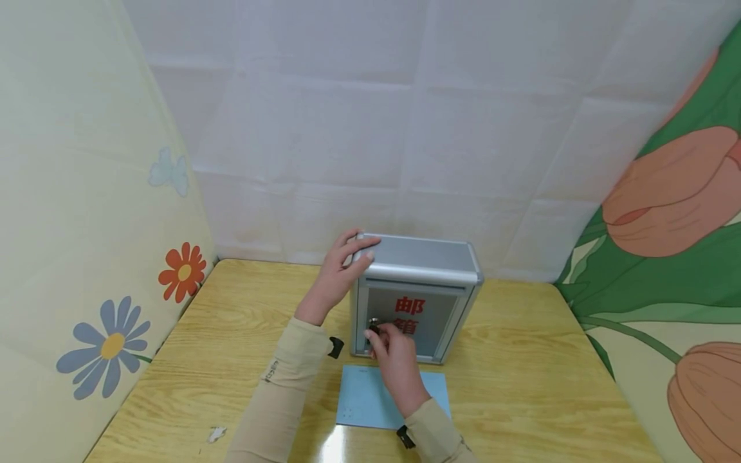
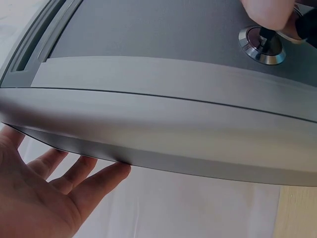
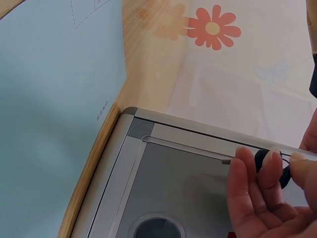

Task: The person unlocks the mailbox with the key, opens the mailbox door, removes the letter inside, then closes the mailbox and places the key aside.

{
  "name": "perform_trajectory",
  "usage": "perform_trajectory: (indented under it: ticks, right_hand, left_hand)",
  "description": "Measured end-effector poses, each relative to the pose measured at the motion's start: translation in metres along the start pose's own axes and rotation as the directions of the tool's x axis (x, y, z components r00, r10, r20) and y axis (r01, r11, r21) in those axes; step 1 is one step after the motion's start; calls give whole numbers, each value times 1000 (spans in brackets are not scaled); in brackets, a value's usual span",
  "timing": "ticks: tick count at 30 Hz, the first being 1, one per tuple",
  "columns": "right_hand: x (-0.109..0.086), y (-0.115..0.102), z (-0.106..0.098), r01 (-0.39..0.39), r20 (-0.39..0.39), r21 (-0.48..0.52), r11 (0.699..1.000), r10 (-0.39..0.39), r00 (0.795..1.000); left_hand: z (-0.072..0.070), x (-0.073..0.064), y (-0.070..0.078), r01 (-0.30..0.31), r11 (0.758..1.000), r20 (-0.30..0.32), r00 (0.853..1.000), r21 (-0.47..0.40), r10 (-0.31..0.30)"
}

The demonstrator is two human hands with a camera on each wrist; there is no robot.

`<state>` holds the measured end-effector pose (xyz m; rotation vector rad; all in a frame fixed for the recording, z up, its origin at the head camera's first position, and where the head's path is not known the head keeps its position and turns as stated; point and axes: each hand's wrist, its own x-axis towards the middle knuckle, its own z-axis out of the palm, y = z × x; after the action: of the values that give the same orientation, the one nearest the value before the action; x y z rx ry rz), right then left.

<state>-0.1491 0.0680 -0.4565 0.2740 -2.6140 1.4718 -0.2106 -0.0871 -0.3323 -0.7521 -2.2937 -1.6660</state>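
Note:
A grey metal mailbox (image 1: 418,256) with red characters on its front stands upright on the table. My left hand (image 1: 336,273) rests on its top left corner, fingers extended; the left wrist view shows those fingertips (image 2: 121,169) against the box's side. At the left part of the front door, my right hand (image 1: 398,366) pinches a black-headed key (image 2: 266,35) at the round silver lock (image 2: 273,58). A ring and another black piece (image 2: 308,25) hang by the key. In the right wrist view, a thin metal tip (image 3: 226,161) pokes out beside the right fingers.
A light blue envelope (image 1: 354,399) lies flat in front of the mailbox, partly under my right forearm. The wooden table (image 1: 509,399) has a chipped white patch (image 1: 217,435) at front left. White cloth (image 1: 347,128) hangs behind, with flower-printed cloths on both sides.

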Motion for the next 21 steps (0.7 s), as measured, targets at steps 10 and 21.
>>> perform_trajectory:
  ticks: [10, 21]
  right_hand:
    - [0, -1, 0, -7, -13, -5, 1000, 7, 1000]
    - [1, -2, 0, 22, -64, -92, 995, -28, 998]
  left_hand:
    - [0, -1, 0, 9, 1000, 10, 1000, -2, -9]
    - [-1, 1, 1, 11, 1000, 5, 1000, -2, -11]
